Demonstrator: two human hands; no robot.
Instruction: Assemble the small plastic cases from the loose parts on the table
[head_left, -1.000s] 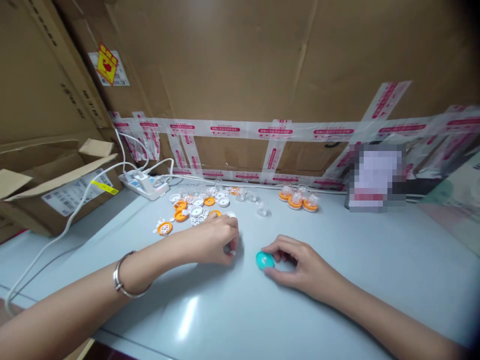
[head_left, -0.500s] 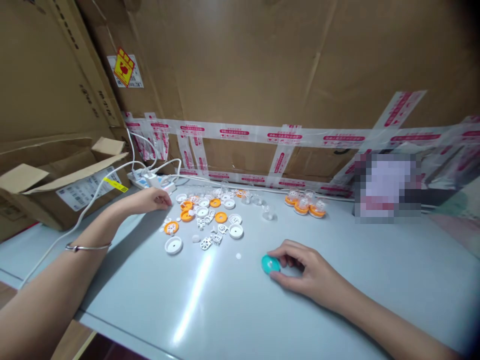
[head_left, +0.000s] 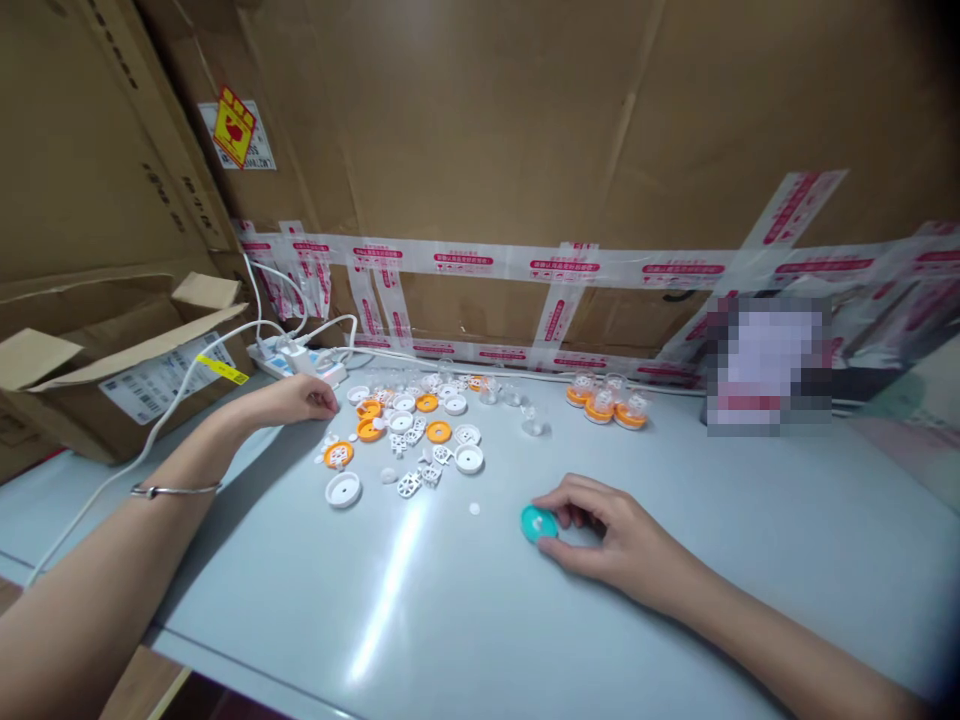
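Observation:
My right hand [head_left: 600, 530] pinches a round teal plastic disc [head_left: 538, 523] by its edge, thumb on the near side, just over the table. A small pale piece shows at the disc's middle. On the left, my left hand [head_left: 304, 400] is closed, its fingertips pressed together beside the pile; whether anything is between them is hidden. Near it lie orange rings [head_left: 370, 429], white round cups [head_left: 343, 490], white openwork pieces [head_left: 409, 485] and small translucent discs [head_left: 388, 476]. A loose small white disc [head_left: 475, 509] lies between the pile and the teal disc.
Several orange-based pieces with clear domes [head_left: 600, 407] stand together at the back. Clear domes [head_left: 535, 424] lie left of them. A white power strip [head_left: 322, 368] with cables and an open cardboard box [head_left: 150, 370] are at left. A large taped carton [head_left: 480, 150] walls the back.
The whole view has shifted slightly. Both hands keep nearly the same places and grips; the teal disc is still in the right hand.

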